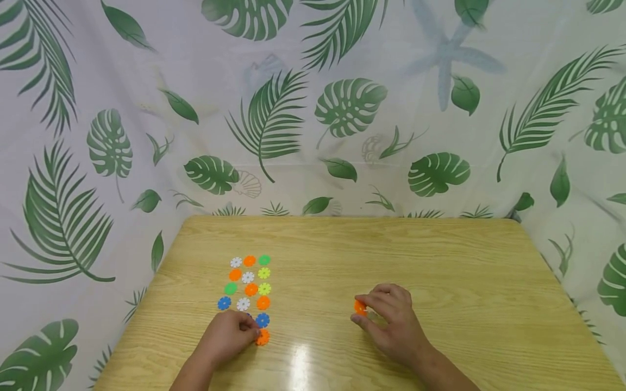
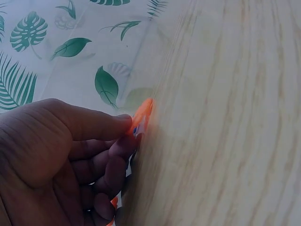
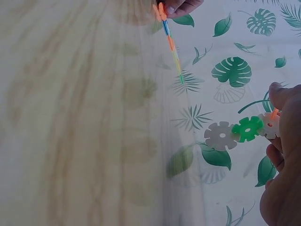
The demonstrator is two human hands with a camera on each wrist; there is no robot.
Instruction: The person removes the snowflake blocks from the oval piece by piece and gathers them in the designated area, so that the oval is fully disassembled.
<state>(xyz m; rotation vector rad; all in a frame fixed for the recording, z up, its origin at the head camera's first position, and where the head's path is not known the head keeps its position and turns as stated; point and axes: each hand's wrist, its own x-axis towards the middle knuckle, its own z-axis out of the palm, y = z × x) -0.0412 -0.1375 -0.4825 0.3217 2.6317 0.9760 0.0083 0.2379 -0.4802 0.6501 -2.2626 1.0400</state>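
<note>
My left hand (image 1: 229,338) pinches an orange notched disc (image 1: 264,338) between thumb and fingers, at the near end of the laid-out discs. The left wrist view shows this orange disc (image 2: 143,113) nearly edge-on, tilted at the tabletop. To the right, my right hand (image 1: 393,323) holds another orange disc (image 1: 360,307) between thumb and fingers. In the right wrist view, a white disc (image 3: 221,136), a green disc (image 3: 248,129) and a second white disc (image 3: 269,125) extend in a joined row from that hand; the fingers partly hide its inner end.
Several orange, white, green, yellow, and blue discs (image 1: 262,319) lie in rough rows on the wooden table (image 1: 313,244), left of centre. My left hand covers part of the nearest row. A leaf-print cloth (image 1: 293,108) hangs behind and beside the table.
</note>
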